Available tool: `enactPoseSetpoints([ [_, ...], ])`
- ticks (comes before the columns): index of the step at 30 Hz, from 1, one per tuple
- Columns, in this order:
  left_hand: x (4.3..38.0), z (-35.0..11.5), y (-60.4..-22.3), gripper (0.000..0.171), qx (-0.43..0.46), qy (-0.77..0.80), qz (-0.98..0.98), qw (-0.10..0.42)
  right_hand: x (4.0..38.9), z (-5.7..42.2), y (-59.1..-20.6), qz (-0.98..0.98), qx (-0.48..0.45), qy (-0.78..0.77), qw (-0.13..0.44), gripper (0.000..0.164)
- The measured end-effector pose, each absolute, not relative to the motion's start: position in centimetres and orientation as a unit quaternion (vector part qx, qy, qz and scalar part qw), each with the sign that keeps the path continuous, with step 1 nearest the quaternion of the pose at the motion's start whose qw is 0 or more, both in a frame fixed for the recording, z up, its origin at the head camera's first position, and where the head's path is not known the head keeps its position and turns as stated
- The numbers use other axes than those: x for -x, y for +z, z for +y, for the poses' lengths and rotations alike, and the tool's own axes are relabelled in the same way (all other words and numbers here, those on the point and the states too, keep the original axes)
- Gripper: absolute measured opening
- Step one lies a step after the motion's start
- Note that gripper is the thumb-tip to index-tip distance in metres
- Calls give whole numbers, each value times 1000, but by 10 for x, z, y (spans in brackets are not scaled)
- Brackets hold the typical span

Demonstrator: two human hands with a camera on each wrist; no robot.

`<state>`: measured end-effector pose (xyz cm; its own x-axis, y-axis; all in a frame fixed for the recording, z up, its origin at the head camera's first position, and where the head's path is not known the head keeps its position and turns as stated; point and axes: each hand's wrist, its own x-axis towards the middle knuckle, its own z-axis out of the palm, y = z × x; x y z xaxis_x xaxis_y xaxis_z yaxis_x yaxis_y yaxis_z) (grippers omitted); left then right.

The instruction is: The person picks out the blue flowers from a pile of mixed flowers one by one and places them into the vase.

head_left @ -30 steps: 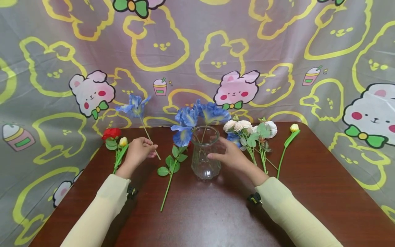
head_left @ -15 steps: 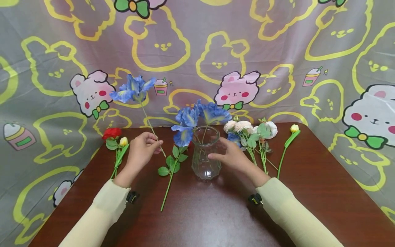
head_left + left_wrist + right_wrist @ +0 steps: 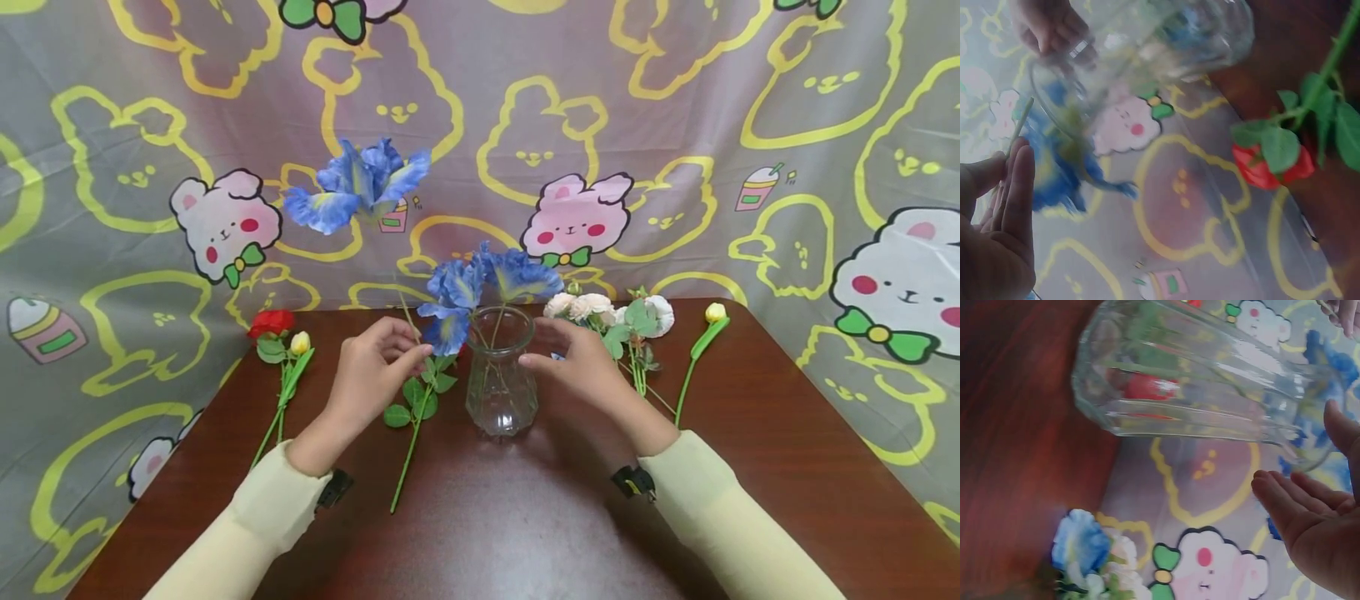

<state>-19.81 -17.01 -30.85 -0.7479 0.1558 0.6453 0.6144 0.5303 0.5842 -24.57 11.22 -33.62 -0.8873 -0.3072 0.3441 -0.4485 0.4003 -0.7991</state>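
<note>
My left hand (image 3: 375, 367) pinches the thin stem of a blue iris (image 3: 363, 185), whose bloom stands high above the table, left of the vase. In the left wrist view the stem's tip (image 3: 1024, 115) pokes out past my fingers towards the vase mouth. The clear glass vase (image 3: 501, 408) stands upright at mid-table with two blue irises (image 3: 453, 287) leaning over its rim. My right hand (image 3: 588, 367) is beside the vase neck, fingers and thumb spread and holding nothing. In the right wrist view my fingertips (image 3: 1261, 481) lie close to the glass rim.
A leafy green stem (image 3: 408, 454) with a red bloom lies just left of the vase. Further left are a red flower (image 3: 272, 323) and a yellow tulip (image 3: 300, 343). Pale flowers (image 3: 588, 306) and another yellow tulip (image 3: 716, 313) lie right. A patterned cloth (image 3: 450, 108) hangs behind the table.
My left hand has moved right towards the vase, raising the iris so its bloom is higher and nearer. My right hand has shifted slightly right and up, around the vase neck's level.
</note>
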Motion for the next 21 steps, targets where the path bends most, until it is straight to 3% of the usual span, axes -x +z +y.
enactPoseSetpoints([
  [7,190,-146,-306,17,304,-411,-819,261,232,115,-316,-835,-224,494,95,57],
  [21,193,-114,-321,18,360,-415,-807,217,215,112,-286,-788,-277,534,130,38],
])
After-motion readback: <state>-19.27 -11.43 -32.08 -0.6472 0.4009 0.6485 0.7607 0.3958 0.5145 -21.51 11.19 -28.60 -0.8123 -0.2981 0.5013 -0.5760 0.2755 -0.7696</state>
